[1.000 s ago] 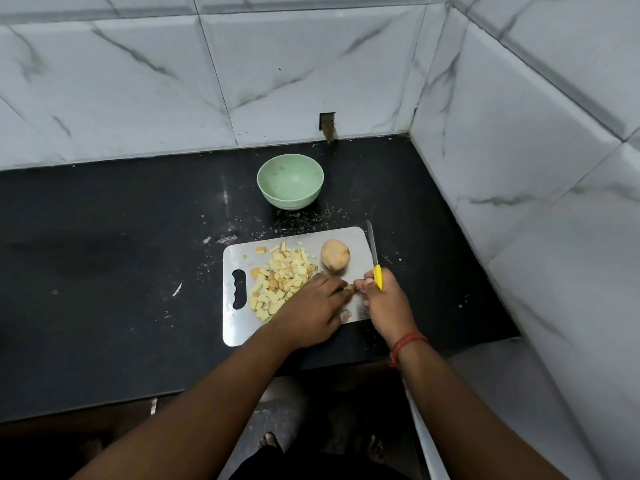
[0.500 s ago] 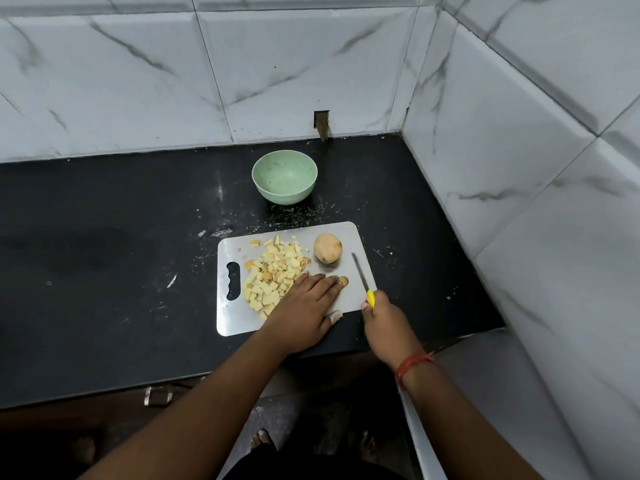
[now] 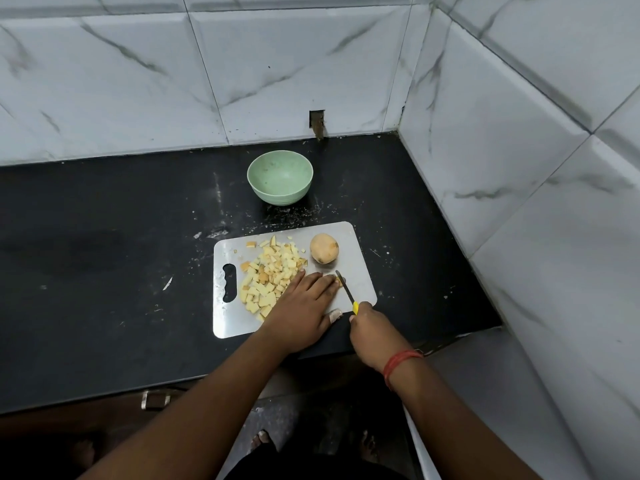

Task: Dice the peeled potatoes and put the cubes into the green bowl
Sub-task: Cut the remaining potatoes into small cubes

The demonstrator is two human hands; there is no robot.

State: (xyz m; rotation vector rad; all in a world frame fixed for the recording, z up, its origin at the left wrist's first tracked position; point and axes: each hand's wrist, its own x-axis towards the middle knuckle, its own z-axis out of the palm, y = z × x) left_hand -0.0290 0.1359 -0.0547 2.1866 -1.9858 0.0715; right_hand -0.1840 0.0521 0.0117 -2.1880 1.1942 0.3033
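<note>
A steel cutting board (image 3: 360, 275) lies on the black counter. On its left half is a heap of potato cubes (image 3: 270, 271); a whole peeled potato (image 3: 323, 248) sits at its far right. My left hand (image 3: 304, 306) lies flat on the board, fingertips over a small potato piece (image 3: 338, 279). My right hand (image 3: 372, 332) grips a yellow-handled knife (image 3: 346, 291), whose blade points at that piece beside my left fingertips. The green bowl (image 3: 280, 176) stands behind the board with nothing visible inside.
The black counter (image 3: 104, 258) ends at white tiled walls behind and to the right (image 3: 519, 188). White crumbs and specks lie around the board. The counter's front edge runs just below the board.
My right hand drew back toward me and the knife swung from pointing away at the board's right edge to lying low beside my left fingertips. My left hand stayed on the board.
</note>
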